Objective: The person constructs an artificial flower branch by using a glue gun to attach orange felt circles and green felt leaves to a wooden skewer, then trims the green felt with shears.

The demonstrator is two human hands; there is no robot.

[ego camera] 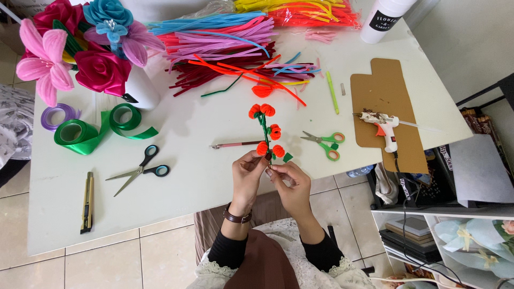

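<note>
Two scissors (140, 168) (324, 143) lie on the white table (203, 176) over tiled floor; pipe cleaners (230, 45) fill the top, a glue gun (381, 126) sits right. Centre frame, left hand (247, 176) and right hand (289, 184) pinch closed on the flower stem (266, 134)

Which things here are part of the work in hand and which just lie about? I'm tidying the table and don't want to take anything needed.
In use:
left hand
right hand
orange pipe-cleaner flower stem, held by both
pile of pipe cleaners

Lying about:
green-handled scissors
black-handled scissors
glue gun on cardboard
green ribbon rolls
utility knife
</note>
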